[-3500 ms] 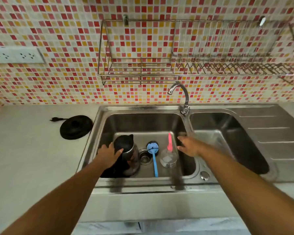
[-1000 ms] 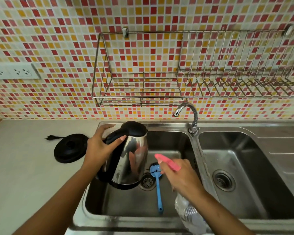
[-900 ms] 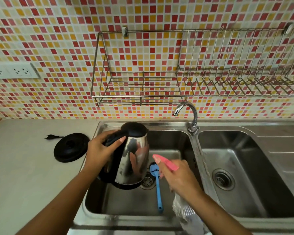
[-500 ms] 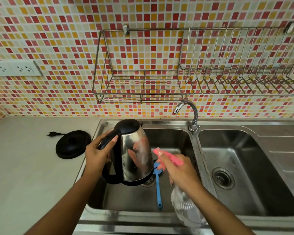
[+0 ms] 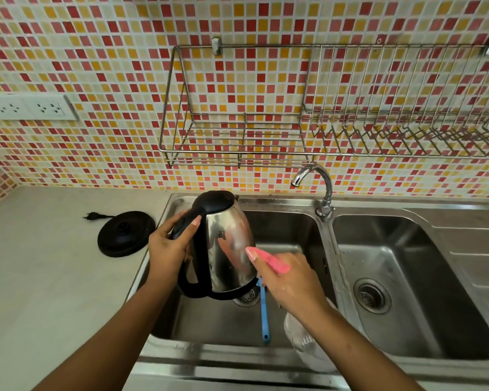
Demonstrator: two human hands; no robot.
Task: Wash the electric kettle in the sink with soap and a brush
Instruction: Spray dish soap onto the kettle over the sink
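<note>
Over the sink [image 5: 288, 227], your left hand [image 5: 167, 246] grips the kettle [image 5: 226, 244] by its handle; your right hand [image 5: 291, 280] holds the soap bottle [image 5: 308, 348] against it. Soaping appears underway; the brush [image 5: 264, 314] lies below, scrubbing and rinsing remain.

Pale worktop [image 5: 40, 277] left of the left grip [image 5: 167, 248]; beyond it, a mosaic wall [image 5: 110, 52] carries a rack [image 5: 232, 136] and sockets [image 5: 30, 108].

Both forearms reach in from the bottom edge and converge. The left hand [image 5: 170, 248] has its fingers and thumb curled round the black handle of the kettle [image 5: 229, 249]. The right hand [image 5: 292, 282], back up and wet, grips the spray bottle [image 5: 271, 261] at its neck, with the pink nozzle aimed at the kettle's side.
</note>
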